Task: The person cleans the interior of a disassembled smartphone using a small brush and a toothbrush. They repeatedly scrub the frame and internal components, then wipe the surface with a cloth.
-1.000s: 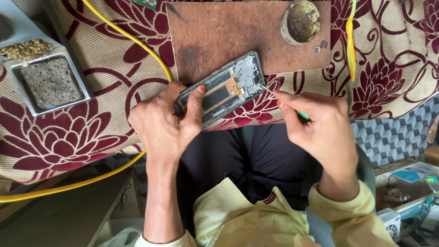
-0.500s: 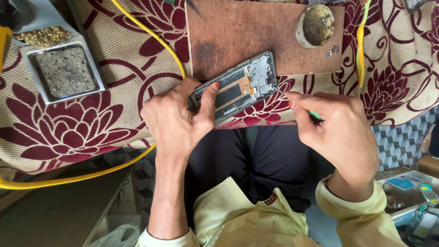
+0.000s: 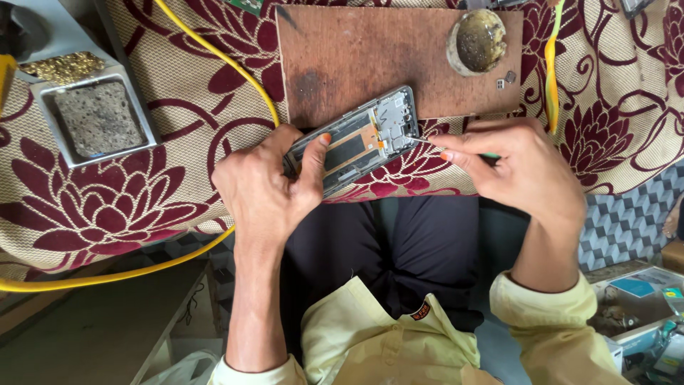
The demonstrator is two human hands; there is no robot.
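At table edge, on floral cloth (image 3: 178,185): left hand (image 3: 267,189) clamps opened phone frame (image 3: 354,139), thumb pressed on its middle. Right hand (image 3: 524,171) pinched shut on thin green tool (image 3: 490,155), tip w/in reach of frame's top end, just below wood board (image 3: 370,57).

The opened phone frame (image 3: 354,139) lies tilted at the near edge of the surface (image 3: 178,178), partly on the near edge of the wooden board (image 3: 370,57), with the left hand (image 3: 267,189) on its left end and the right hand (image 3: 520,167) just to its right. A small round dish (image 3: 479,41) stands on the far right corner of the board. A tray with a sponge (image 3: 100,117) sits far to the left, and a cable (image 3: 214,57) runs between the tray and the board.
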